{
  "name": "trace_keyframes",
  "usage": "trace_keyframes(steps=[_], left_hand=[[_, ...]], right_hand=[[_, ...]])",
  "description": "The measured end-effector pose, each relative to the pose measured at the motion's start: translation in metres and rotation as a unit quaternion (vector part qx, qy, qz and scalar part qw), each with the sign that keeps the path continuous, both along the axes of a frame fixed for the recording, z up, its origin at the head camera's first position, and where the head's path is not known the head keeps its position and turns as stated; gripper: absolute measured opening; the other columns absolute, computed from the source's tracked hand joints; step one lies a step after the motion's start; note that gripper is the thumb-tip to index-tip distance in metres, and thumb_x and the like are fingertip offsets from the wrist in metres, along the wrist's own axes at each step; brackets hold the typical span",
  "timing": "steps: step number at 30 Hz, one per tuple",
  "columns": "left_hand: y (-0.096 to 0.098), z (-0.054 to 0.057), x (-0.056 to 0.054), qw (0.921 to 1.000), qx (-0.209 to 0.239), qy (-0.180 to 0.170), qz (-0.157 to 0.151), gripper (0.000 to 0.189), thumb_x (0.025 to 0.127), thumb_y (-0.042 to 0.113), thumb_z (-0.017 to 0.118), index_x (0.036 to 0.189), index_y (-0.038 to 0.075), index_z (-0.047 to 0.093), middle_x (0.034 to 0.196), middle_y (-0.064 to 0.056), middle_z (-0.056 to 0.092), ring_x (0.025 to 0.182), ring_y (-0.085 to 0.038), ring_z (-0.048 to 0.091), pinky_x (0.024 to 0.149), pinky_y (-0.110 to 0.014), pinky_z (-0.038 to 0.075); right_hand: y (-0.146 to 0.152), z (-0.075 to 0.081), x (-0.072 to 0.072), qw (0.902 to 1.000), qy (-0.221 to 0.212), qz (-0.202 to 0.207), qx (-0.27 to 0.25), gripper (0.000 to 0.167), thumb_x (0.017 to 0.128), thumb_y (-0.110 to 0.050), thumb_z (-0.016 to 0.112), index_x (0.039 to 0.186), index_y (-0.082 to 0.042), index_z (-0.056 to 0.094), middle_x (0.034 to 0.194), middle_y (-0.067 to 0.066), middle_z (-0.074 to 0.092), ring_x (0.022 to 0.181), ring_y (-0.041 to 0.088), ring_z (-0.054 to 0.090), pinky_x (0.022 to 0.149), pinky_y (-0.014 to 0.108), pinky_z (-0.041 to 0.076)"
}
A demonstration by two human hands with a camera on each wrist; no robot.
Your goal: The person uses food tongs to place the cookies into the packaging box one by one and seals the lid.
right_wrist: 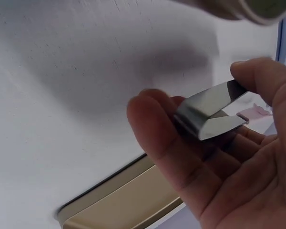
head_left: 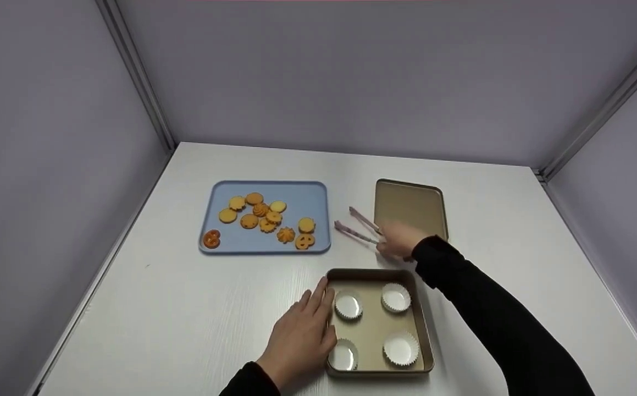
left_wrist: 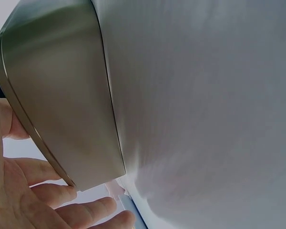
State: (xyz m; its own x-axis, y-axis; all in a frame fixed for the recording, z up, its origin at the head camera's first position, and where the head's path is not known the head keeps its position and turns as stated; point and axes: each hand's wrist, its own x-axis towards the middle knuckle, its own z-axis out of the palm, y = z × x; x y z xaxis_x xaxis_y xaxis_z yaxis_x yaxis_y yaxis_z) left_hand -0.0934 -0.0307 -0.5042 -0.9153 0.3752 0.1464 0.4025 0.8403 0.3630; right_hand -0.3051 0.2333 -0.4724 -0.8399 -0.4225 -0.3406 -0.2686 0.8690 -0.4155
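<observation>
My left hand [head_left: 300,335] rests along the left rim of a deep gold square baking tin [head_left: 373,327], its fingers fairly straight against the edge. The left wrist view shows those fingertips touching the rim from outside. Several white fluted baking cups [head_left: 400,348] stand inside the tin. Beyond the tin, my right hand [head_left: 402,240] holds a pair of tongs [head_left: 358,235] near their bent end. Their two arms are spread and point left, with nothing between the tips. In the right wrist view the shiny metal bend of the tongs [right_wrist: 198,117] lies between thumb and fingers.
A blue tray [head_left: 296,191] at the back left carries several cookies [head_left: 249,221], among them a pretzel shape [head_left: 211,238] in its near left corner. A shallow gold tray [head_left: 406,203] lies behind the right hand. Grey panels [head_left: 323,77] enclose the white table [head_left: 186,308].
</observation>
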Motion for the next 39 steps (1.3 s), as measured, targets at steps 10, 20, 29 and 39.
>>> trace_keyframes(steps=[10,20,29,39], left_hand=[[0.0,0.0,0.0,1.0,-0.005,0.002,-0.002,0.062,0.099,0.028,0.052,0.156,0.005,0.042,0.166,-0.009,0.033,0.138,-0.038,0.05,0.108,-0.047,0.049],[0.0,-0.002,0.0,1.0,0.006,0.001,-0.005,0.062,0.1,0.026,0.053,0.157,0.004,0.041,0.166,-0.01,0.032,0.139,-0.035,0.051,0.107,-0.046,0.051],[-0.002,-0.002,0.001,0.9999,0.003,0.01,-0.007,0.062,0.099,0.026,0.055,0.156,0.004,0.042,0.166,-0.01,0.033,0.135,-0.033,0.054,0.103,-0.045,0.053],[-0.007,-0.002,0.001,0.9999,0.003,0.013,-0.006,0.062,0.099,0.026,0.056,0.155,0.003,0.043,0.165,-0.01,0.034,0.134,-0.033,0.056,0.101,-0.044,0.055]], right_hand=[[0.003,0.003,0.005,0.9986,0.052,0.01,0.009,0.02,0.082,-0.011,0.062,0.096,0.003,0.06,0.075,0.01,0.061,0.049,0.016,0.054,0.04,0.028,0.047],[0.009,0.004,0.014,0.993,0.103,0.022,-0.054,0.041,0.097,-0.022,0.067,0.12,0.009,0.057,0.119,0.03,0.066,0.106,0.045,0.065,0.09,0.057,0.053],[0.01,0.011,0.019,0.9839,0.151,0.031,-0.09,0.049,0.102,-0.038,0.063,0.126,0.005,0.065,0.114,0.023,0.072,0.103,0.039,0.069,0.088,0.054,0.055],[0.006,0.02,0.022,0.9788,0.17,0.0,-0.115,0.05,0.103,-0.042,0.06,0.128,0.002,0.065,0.116,0.02,0.072,0.097,0.032,0.07,0.084,0.05,0.056]])
